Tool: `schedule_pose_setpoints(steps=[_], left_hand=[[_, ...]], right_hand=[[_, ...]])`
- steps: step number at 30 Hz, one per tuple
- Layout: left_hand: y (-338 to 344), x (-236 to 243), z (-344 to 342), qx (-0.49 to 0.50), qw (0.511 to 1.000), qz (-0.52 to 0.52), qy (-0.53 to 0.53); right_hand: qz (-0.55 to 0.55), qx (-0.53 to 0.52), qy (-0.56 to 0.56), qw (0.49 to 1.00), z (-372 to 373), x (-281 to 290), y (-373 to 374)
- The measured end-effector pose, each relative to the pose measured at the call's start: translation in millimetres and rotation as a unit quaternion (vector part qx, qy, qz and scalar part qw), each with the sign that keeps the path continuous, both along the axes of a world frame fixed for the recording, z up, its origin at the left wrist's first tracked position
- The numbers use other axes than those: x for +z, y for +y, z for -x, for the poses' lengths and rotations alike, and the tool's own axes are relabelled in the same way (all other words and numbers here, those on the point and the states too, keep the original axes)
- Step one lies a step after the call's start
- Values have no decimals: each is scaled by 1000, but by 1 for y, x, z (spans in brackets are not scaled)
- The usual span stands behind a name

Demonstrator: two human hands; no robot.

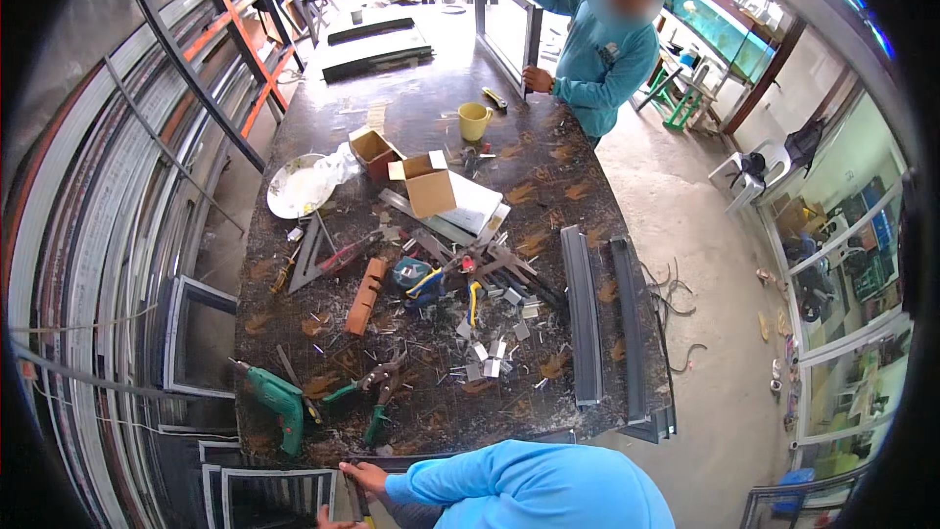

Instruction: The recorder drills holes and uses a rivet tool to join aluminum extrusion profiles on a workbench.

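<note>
At the near left corner of the table, my right hand point(366, 476) reaches across from a light-blue sleeve, its fingers closed on a dark narrow strip point(356, 502). Below it, partly cut off by the lower edge, my left hand point(339, 521) is curled beside the strip. A small yellow piece shows next to it; what that hand holds is hidden. Behind my right forearm a long dark frame bar point(441, 457) runs along the table's near edge. A green power drill point(284, 406) and green-handled pliers point(372, 394) lie on the table just beyond my hands.
Dark metal profiles point(583, 318) lie at the table's right. Mid-table are a wooden block point(366, 296), open cardboard boxes point(429, 186), a white plate point(297, 186), a yellow mug point(474, 121) and scattered metal pieces. A co-worker point(612, 69) holds a dark frame point(507, 34). Frames point(201, 333) lean at left.
</note>
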State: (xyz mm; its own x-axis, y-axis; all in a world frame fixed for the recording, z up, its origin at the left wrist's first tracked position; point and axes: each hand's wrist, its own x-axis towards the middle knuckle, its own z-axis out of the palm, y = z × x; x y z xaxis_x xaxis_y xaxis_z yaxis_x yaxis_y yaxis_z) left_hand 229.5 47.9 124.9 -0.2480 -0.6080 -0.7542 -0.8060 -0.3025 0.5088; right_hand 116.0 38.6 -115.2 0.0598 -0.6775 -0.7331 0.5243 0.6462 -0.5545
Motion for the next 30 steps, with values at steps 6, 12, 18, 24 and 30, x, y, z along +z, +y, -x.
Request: schedule_pose_setpoints(steps=[6, 12, 18, 24, 30], left_hand=[[67, -157, -84, 61, 993, -56, -83], [-6, 2, -1, 0, 995, -18, -102], [26, -119, -91, -207, 931, 268, -137], [42, -98, -46, -10, 984, 127, -124], [-6, -11, -52, 38, 997, 70, 4]], right_hand=[[-16, 32, -133, 990, 8, 21, -4], [-16, 50, -38, 998, 19, 8, -5], [-42, 40, -31, 998, 19, 33, -5], [-35, 33, -83, 995, 8, 17, -4], [-11, 69, 37, 997, 7, 42, 7]])
